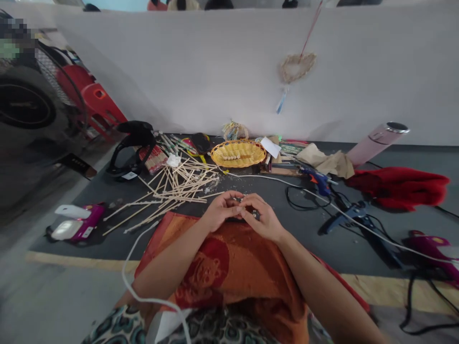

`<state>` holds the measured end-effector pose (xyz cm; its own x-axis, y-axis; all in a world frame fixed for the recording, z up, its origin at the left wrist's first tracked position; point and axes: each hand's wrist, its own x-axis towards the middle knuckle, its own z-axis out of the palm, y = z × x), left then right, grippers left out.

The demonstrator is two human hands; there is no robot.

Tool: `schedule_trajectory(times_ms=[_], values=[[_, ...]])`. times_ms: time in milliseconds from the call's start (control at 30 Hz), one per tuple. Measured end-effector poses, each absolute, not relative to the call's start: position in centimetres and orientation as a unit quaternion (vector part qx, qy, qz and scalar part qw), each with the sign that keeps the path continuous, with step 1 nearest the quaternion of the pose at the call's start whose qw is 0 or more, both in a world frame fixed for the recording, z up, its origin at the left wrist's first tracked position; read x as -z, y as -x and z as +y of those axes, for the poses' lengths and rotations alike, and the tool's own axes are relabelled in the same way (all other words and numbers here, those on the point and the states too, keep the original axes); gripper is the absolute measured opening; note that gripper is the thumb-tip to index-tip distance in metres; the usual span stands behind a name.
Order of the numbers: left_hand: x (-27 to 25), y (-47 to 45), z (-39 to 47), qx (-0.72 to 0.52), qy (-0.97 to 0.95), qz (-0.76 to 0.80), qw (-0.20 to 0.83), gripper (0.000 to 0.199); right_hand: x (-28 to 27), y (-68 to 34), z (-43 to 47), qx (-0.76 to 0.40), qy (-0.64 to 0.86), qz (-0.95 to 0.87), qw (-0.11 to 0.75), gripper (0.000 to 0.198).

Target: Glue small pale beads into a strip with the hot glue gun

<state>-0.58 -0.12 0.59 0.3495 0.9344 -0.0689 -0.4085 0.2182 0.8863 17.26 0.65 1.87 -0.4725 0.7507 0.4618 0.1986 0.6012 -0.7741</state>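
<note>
I see a small shiny bit point(255, 213) btwn L hand point(224, 211) & R hand point(263, 216), over the orange cloth point(247, 253); fingers curled, tips close together, can't tell which hand grips it. Sticks point(182, 179) lie heaped to the L on the table point(287, 220), basket point(238, 164) farther back nr ctr, glue gun point(319, 182) off R.

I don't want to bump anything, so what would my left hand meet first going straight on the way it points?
Most likely your right hand. Your left hand points toward it, and the two look touching or nearly so, though depth there is unclear.
</note>
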Motion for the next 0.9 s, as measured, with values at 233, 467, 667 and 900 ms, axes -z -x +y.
schedule_trajectory(times_ms=[233,467,667,900], values=[[-0.4,1.2,-0.7,-0.485,-0.444,0.320,0.682,0.047,-1.3,-16.8,0.6,-0.302,0.284,-0.809,0.418,0.013],[-1.7,2.1,-1.7,-0.494,-0.420,0.293,0.703,0.051,-2.8,-15.9,-0.9,-0.257,0.293,-0.813,0.433,0.010],[-0.9,3.0,-3.1,-0.495,-0.389,0.301,0.717,0.050,-2.0,-14.3,-2.3,-0.264,0.300,-0.802,0.443,0.010],[-0.7,3.8,-1.3,-0.487,-0.408,0.302,0.711,0.047,-1.8,-14.7,-0.6,-0.314,0.277,-0.803,0.424,0.017]])
